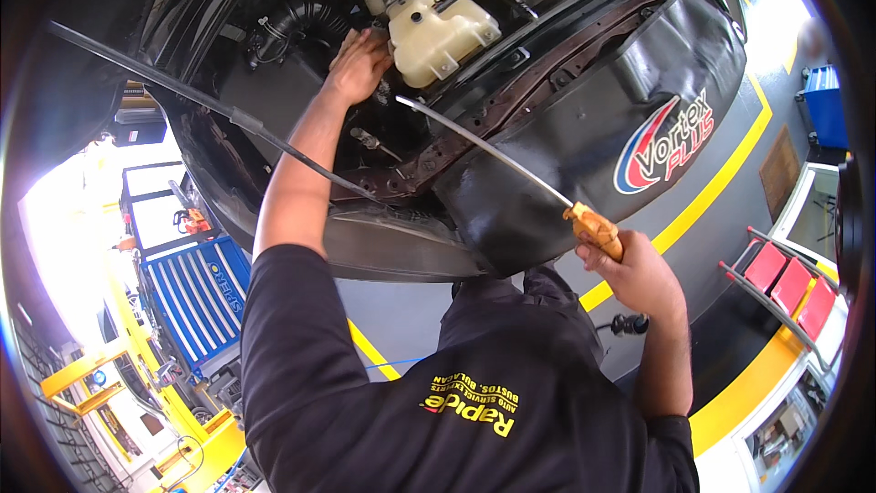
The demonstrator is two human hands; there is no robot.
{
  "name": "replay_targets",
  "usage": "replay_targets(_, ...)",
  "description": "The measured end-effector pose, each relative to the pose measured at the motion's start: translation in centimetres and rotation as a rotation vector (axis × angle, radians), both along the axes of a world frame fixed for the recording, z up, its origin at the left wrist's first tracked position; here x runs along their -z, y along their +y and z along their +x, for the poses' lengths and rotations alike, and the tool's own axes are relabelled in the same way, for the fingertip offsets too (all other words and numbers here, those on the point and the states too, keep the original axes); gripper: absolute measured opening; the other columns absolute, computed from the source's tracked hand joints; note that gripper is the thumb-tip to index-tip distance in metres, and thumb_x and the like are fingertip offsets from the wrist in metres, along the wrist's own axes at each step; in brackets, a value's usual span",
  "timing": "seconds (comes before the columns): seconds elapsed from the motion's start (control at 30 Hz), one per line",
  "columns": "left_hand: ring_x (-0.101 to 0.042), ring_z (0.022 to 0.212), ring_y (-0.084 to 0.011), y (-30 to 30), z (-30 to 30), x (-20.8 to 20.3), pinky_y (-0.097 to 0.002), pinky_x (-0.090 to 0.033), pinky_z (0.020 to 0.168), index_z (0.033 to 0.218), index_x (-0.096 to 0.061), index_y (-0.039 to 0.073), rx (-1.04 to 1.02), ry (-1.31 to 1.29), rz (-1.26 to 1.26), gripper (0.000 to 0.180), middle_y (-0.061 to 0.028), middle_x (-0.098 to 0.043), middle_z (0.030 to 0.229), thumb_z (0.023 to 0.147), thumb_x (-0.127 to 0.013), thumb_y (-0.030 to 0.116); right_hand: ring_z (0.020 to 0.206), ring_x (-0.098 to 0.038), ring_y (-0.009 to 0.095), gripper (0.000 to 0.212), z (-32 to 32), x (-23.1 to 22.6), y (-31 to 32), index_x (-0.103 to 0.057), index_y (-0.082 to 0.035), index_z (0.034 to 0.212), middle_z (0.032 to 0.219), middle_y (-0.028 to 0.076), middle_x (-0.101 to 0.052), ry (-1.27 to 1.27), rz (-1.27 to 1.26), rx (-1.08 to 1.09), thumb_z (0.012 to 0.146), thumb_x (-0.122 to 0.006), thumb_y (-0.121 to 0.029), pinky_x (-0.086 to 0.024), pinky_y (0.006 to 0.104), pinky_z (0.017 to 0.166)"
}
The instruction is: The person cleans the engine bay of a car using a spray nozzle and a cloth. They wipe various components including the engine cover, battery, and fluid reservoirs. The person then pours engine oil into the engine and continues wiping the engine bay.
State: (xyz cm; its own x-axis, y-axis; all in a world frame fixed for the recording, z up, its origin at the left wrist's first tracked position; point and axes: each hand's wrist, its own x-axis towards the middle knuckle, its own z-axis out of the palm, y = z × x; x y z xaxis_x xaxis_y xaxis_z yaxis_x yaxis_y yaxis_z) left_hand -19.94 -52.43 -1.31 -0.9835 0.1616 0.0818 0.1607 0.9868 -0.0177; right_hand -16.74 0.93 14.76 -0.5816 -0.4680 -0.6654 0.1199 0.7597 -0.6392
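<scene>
Long dipstick, held over engine bay.
Right hand [630,269] fisted around orange handle of dipstick [493,151], blade reaching far-left; left hand [358,64] flat, fingers together, beside cream coolant tank [438,32].

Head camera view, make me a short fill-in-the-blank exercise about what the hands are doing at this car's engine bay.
1. The right hand grips the long dipstick by its ____ handle.
2. The left hand rests inside the engine bay beside the cream-white coolant ____.
3. The black fender cover drapes over the car's edge above a floor line painted ____.

Missing words: orange; reservoir; yellow
</scene>
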Motion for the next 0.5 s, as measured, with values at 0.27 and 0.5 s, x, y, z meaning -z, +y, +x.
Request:
replay_targets(0.27,-0.047,0.140,-0.0288,2.6,4.7,-1.1,-0.0511,-0.027,0.124,0.104,-0.077,0.012,0.348,-0.291,-0.106,0.021,-0.0071,-0.066,0.130,0.091,-0.065,0.023,0.068,-0.069,0.029,0.048,0.9,-1.8,-2.8,-0.073,0.003,0.106,0.078,0.018,-0.071,-0.032,0.234,0.010,0.093,-0.075,-0.043,-0.054,0.0393,0.069)
replay_targets(0.5,-0.061,0.117,-0.0238,3.2,5.7,-0.1,-0.0451,-0.037,0.117,0.092,-0.078,0.017,0.817,-0.449,-0.264,0.018,-0.0006,-0.070,0.109,0.087,-0.065,0.029,0.071,-0.071,0.031,0.044,3.8,-2.3,-3.6,-0.074,0.001,0.105,0.080,0.019,-0.073,-0.101,0.269,0.025,0.093,-0.075,-0.042,-0.055,0.0398,0.072)
